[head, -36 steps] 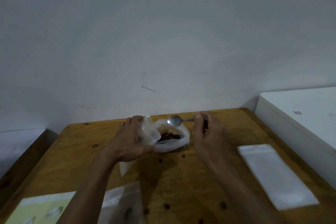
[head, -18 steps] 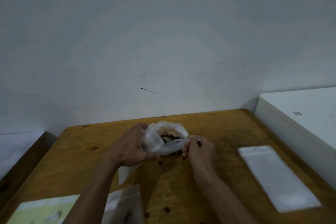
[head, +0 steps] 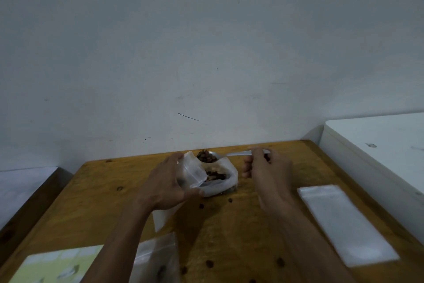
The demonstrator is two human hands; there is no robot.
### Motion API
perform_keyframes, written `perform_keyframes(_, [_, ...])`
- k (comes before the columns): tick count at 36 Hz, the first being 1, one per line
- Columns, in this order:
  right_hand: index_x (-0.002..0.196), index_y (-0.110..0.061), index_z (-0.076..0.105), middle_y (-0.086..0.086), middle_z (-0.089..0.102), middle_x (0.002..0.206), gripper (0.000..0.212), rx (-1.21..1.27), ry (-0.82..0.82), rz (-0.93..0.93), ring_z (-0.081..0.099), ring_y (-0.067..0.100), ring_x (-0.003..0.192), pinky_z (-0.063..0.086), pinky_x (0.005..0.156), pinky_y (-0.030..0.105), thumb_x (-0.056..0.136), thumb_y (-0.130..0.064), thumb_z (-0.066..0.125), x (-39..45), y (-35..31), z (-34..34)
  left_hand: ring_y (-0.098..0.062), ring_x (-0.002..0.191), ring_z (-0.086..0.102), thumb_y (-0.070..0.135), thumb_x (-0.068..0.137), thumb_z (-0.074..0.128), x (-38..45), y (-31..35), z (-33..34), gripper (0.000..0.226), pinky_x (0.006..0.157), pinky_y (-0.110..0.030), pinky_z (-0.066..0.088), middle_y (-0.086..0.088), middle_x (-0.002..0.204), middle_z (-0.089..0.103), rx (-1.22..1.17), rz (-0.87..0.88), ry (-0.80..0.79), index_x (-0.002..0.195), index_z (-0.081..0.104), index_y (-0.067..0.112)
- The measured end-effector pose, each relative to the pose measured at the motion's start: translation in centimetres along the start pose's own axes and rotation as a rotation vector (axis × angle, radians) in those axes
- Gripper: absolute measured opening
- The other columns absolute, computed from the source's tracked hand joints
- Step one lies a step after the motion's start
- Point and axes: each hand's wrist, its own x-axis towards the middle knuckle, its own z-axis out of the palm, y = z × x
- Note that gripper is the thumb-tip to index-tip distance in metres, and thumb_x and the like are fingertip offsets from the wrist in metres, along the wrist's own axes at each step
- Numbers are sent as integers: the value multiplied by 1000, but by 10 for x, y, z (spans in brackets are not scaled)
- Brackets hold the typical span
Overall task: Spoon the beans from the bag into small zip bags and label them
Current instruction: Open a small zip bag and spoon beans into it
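Loaded spoon (head: 207, 157) pinched by right hand (head: 266, 168); zip bag (head: 191, 173) gripped by left hand (head: 167, 181). Filling under way; labelling judged pending.

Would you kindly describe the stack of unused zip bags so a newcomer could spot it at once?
Start at the wooden table and look to its right side, next to the white cabinet. The stack of zip bags lies flat there, to the right of the right hand. Unlike the bean bag and the small bag in the left hand, it is a long, flat, empty, untouched rectangle.
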Motion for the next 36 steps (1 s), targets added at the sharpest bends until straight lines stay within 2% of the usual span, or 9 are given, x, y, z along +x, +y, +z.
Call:
perform_keyframes(3, [91, -17, 69, 1, 69, 62, 20, -107, -85, -139, 65, 12, 52, 55, 55, 31, 102, -22, 53, -9, -5, 5, -24, 134, 41, 86, 46, 66, -3, 5, -3, 132, 106, -43, 43, -1, 155, 34, -8, 5, 3, 153, 23, 22])
perform_keyframes(7, [98, -19, 68, -4, 67, 67, 19, -249, -228, -383, 65, 6, 57, 51, 53, 18, 103, -25, 51, -20, -1, 13, -23, 134, 41, 71, 64, 77, -1, 4, -2, 117, 105, -41, 44, -2, 156, 33, -3, 9, 0, 153, 21, 21])
perform_keyframes(13, [101, -15, 69, -1, 66, 71, 18, -315, 35, -580, 62, 10, 60, 46, 51, 20, 102, -21, 52, -11, 18, 14, -21, 129, 43, 72, 60, 78, -2, 0, -5, 118, 103, -38, 44, 0, 152, 37, -7, 8, 15, 152, 25, 21])
perform_keyframes(17, [103, -8, 69, -8, 54, 69, 20, -457, -68, -486, 50, 3, 58, 41, 54, 11, 103, -17, 51, -9, 40, 13, -24, 134, 42, 95, 39, 60, -1, 0, -8, 141, 105, -42, 45, -1, 155, 35, 12, -16, -29, 153, 22, 22])
perform_keyframes(22, [102, -21, 65, -8, 60, 78, 15, -505, -80, -260, 58, 1, 68, 48, 57, 10, 103, -22, 50, -13, 64, 22, -23, 128, 47, 87, 45, 71, 0, -1, -8, 132, 101, -39, 48, -1, 151, 40, -3, -14, -54, 151, 25, 23])
perform_keyframes(25, [101, -17, 67, -3, 68, 82, 18, -395, -60, -58, 68, 8, 71, 60, 65, 26, 103, -25, 50, -13, 72, 29, -22, 126, 48, 70, 58, 81, 0, 0, -6, 117, 99, -36, 48, -2, 150, 41, -6, -3, -54, 150, 26, 22])
perform_keyframes(28, [102, -20, 65, 2, 72, 84, 13, -213, -65, 104, 70, 8, 63, 56, 56, 20, 102, -22, 51, -15, 71, 35, -22, 127, 48, 69, 59, 81, 1, 1, -5, 116, 99, -35, 48, -2, 151, 41, -12, -5, -53, 151, 26, 23])
perform_keyframes(33, [95, -18, 68, 4, 72, 74, 17, -95, 0, 181, 66, 9, 56, 55, 57, 25, 101, -16, 52, -11, 64, 30, -24, 131, 46, 71, 58, 79, -2, 0, -6, 120, 101, -35, 47, -2, 154, 38, -6, -22, -33, 152, 24, 21])
perform_keyframes(36, [92, -16, 68, 4, 72, 72, 17, -64, 33, 181, 67, 11, 55, 58, 60, 30, 100, -13, 53, -7, 56, 21, -24, 132, 45, 84, 45, 71, -3, 0, -8, 132, 100, -35, 46, -2, 154, 37, -21, -28, -41, 152, 25, 22])
